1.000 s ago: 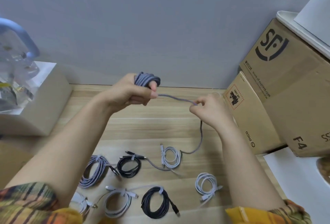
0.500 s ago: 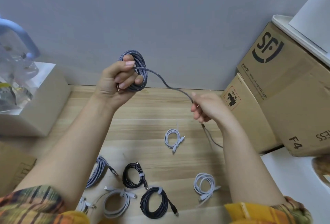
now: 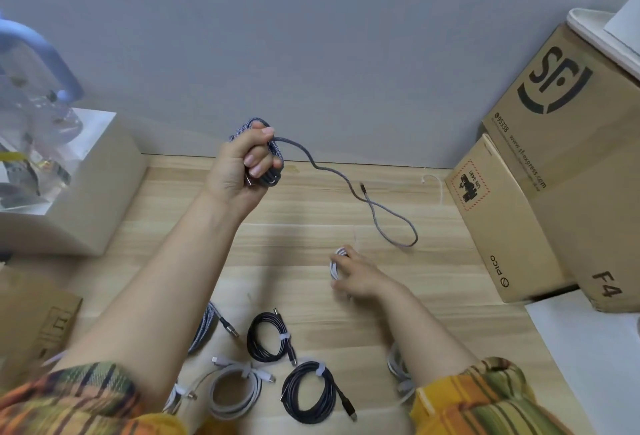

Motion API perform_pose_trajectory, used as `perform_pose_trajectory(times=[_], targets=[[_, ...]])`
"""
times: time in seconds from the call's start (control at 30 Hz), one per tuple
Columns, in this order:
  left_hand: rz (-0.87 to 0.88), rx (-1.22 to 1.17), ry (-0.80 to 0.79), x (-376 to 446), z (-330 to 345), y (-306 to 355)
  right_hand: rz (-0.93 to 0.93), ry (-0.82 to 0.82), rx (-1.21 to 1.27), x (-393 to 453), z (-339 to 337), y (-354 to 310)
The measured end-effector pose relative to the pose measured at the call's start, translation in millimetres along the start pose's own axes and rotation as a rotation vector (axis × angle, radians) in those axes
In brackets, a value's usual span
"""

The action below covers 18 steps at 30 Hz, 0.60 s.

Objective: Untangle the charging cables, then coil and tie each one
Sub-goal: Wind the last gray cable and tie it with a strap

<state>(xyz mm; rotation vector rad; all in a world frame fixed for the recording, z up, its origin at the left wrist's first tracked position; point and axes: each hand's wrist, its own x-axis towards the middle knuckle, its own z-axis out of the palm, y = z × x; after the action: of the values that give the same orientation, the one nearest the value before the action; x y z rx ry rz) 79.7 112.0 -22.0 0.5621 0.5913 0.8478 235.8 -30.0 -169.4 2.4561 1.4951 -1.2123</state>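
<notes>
Gripping the grey cable (image 3: 346, 180) coil in left hand (image 3: 239, 167); right hand (image 3: 356, 273) grasping small white cable (image 3: 335, 263) beneath its loose tail. Likely tying next.

Three grey braided cables (image 3: 346, 185), three white (image 3: 235, 389), two black (image 3: 308, 389); two cardboard boxes (image 3: 568, 143).
</notes>
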Motion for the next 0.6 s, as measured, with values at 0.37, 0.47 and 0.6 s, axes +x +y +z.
perform_pose_trajectory(times=[0.37, 0.47, 0.6], targets=[[-0.034, 0.095, 0.004, -11, -1, -14, 0.041, -0.274, 0.031, -35, -9, -6], [-0.045, 0.169, -0.030, -17, 2, -19, -0.069, 0.141, 0.073, -50, -42, -21], [-0.062, 0.276, -0.143, -25, 8, -23, -0.369, 0.801, 0.387, -78, -84, -62]])
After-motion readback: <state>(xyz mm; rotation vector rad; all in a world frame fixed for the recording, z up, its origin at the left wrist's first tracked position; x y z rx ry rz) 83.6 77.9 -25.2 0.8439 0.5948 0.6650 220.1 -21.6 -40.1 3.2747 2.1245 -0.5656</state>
